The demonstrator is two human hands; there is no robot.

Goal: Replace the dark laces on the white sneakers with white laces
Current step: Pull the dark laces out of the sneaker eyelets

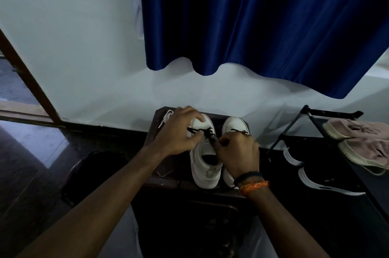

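Two white sneakers stand side by side on a small dark stool (160, 116), toes toward the wall. The left sneaker (205, 165) has a dark lace (202, 131) across its upper eyelets. My left hand (179, 131) rests over its toe, fingers curled around the shoe's front near the lace. My right hand (237, 150) pinches the dark lace end beside the tongue. The right sneaker (234, 124) is mostly hidden behind my right hand; a bit of dark lace shows on it. White laces (166, 117) lie at the stool's far left corner.
A black shoe rack (328, 113) at the right carries beige sneakers (362, 142) on top and dark shoes with white soles (322, 182) below. A blue curtain (263, 21) hangs over the white wall. A dark bag (92, 173) sits on the floor at the left.
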